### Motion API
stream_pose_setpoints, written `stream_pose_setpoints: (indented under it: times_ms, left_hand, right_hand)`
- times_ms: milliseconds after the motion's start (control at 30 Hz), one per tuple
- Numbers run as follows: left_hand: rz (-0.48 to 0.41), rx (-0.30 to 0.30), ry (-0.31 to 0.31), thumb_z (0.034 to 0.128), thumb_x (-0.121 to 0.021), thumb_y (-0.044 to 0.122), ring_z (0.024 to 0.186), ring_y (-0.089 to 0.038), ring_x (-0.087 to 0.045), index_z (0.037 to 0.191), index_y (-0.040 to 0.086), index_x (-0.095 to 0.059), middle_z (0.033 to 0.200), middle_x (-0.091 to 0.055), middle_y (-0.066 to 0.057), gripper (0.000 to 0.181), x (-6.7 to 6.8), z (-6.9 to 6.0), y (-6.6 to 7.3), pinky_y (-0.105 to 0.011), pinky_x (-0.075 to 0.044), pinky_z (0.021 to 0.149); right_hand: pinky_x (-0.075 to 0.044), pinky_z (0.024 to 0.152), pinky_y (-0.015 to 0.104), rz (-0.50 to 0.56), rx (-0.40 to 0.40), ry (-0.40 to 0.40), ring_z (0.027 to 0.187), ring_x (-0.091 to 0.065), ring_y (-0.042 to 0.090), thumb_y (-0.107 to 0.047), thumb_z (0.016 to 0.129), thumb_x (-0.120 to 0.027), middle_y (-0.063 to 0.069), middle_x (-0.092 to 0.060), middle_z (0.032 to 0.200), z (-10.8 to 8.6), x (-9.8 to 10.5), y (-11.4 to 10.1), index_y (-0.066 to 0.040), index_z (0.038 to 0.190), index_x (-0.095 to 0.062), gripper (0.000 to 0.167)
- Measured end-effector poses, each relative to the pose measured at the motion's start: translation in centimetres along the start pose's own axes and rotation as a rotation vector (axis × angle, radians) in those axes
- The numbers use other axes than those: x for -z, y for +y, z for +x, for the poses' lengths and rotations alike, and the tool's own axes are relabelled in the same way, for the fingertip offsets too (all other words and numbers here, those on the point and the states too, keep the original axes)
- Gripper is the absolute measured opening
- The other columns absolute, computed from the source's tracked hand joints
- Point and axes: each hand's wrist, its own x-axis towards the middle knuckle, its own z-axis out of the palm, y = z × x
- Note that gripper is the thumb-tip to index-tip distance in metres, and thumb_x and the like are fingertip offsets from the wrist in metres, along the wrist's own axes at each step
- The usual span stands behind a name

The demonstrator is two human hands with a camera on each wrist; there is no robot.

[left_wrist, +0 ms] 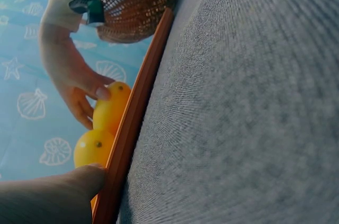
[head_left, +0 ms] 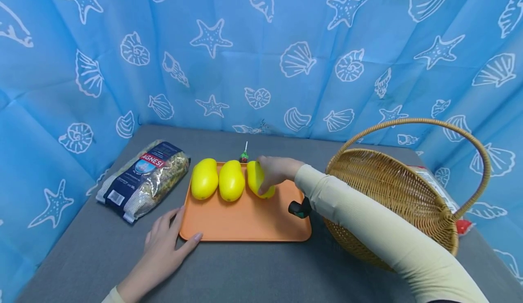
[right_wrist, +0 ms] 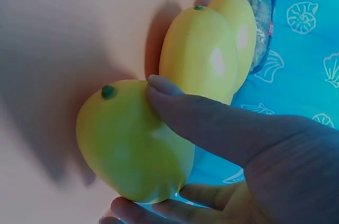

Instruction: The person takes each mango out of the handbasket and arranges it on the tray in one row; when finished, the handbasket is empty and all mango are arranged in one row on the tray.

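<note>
An orange tray (head_left: 245,226) lies on the table with three yellow mangoes in a row along its back part. My right hand (head_left: 278,172) grips the rightmost mango (head_left: 254,176), thumb on one side and fingers on the other. In the right wrist view a green stem nub shows on this mango (right_wrist: 132,139). To its left sit the middle mango (head_left: 231,181) and the left mango (head_left: 204,179). At the tray's front left corner rests my left hand (head_left: 165,244), fingers spread along the left side and thumb touching the front rim.
A wicker basket (head_left: 367,176) with a tall handle stands right of the tray, under my right forearm. A red and white package (head_left: 437,185) is partly hidden behind it. On the left lies an AGNESI pasta bag (head_left: 149,176). A small lollipop-like item (head_left: 244,155) stands behind the tray.
</note>
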Motion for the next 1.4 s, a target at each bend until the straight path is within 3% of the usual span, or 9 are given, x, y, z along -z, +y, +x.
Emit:
stream_pose_setpoints:
  times_ms: [767, 1400]
  left_hand:
    - [-0.006, -0.019, 0.016, 0.0862, -0.044, 0.073, 0.133, -0.045, -0.023, 0.151, 0.003, -0.025, 0.147, -0.029, -0.024, 0.097, 0.15, -0.17, 0.15, -0.067, -0.02, 0.101]
    - [0.006, 0.004, 0.005, 0.0858, -0.046, 0.072, 0.133, -0.045, -0.022, 0.151, 0.004, -0.025, 0.148, -0.027, -0.023, 0.097, 0.1, -0.1, 0.18, -0.067, -0.02, 0.102]
  right_hand:
    - [-0.047, 0.091, 0.04, -0.005, -0.027, 0.027, 0.103, -0.048, 0.023, -0.036, 0.074, -0.081, 0.006, -0.049, 0.113, 0.01, -0.36, -0.03, -0.012, 0.144, -0.032, 0.089]
    - [-0.048, 0.093, 0.041, -0.028, -0.039, 0.023, 0.105, -0.047, 0.024, -0.04, 0.075, -0.08, 0.008, -0.048, 0.116, -0.01, -0.41, -0.12, -0.013, 0.146, -0.03, 0.091]
